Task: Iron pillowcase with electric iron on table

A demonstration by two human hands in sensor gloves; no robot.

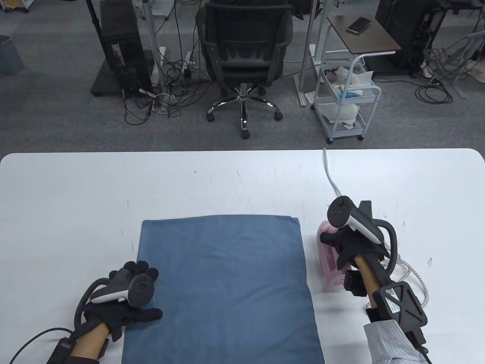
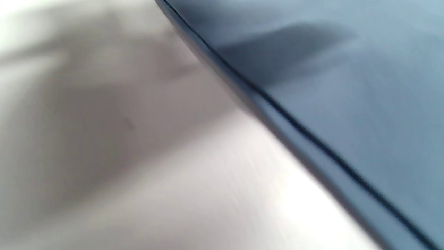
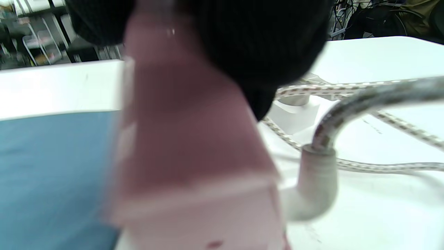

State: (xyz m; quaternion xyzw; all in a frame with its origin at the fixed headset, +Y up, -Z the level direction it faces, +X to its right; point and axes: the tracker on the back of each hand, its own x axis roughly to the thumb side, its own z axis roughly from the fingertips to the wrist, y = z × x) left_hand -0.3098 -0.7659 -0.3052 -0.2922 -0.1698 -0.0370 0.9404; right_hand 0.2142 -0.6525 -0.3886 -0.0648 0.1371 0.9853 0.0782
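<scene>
Spanning the foreground, a white table (image 1: 75, 189) carries a blue pillowcase (image 1: 227, 280) laid flat near its front edge, seemingly spread ready for pressing. Just beside the cloth's right edge sits a pink electric iron (image 1: 329, 258), its braided cord (image 1: 416, 278) trailing off to the right. Gripping the iron's handle, the right hand (image 1: 346, 242) looks set to lift it. At the cloth's near left edge, the left hand (image 1: 127, 292) rests with fingers extended, likely anchoring the fabric.

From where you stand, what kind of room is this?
Probably an office or lab: an office chair, computer towers with tangled floor cables, and a white table used for ironing.
</scene>
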